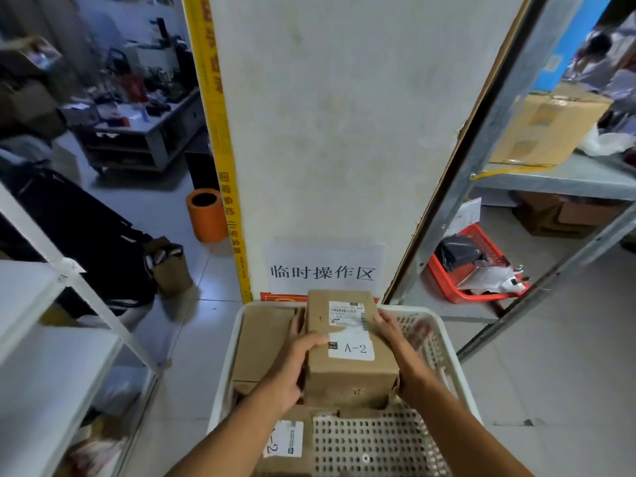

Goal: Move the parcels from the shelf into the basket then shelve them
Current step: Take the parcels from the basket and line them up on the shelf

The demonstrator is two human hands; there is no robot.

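The left hand (292,364) and right hand (395,342) clasp one brown parcel (347,370) marked A-2 by its two sides, fingers curled around its edges, above the white basket (447,342); three parcels show in all, the other two lying in the basket's left side.

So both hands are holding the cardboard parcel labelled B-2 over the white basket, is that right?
Not quite. The head view shows the left hand and right hand gripping the cardboard parcel over the white basket, but its label reads A-2, not B-2.
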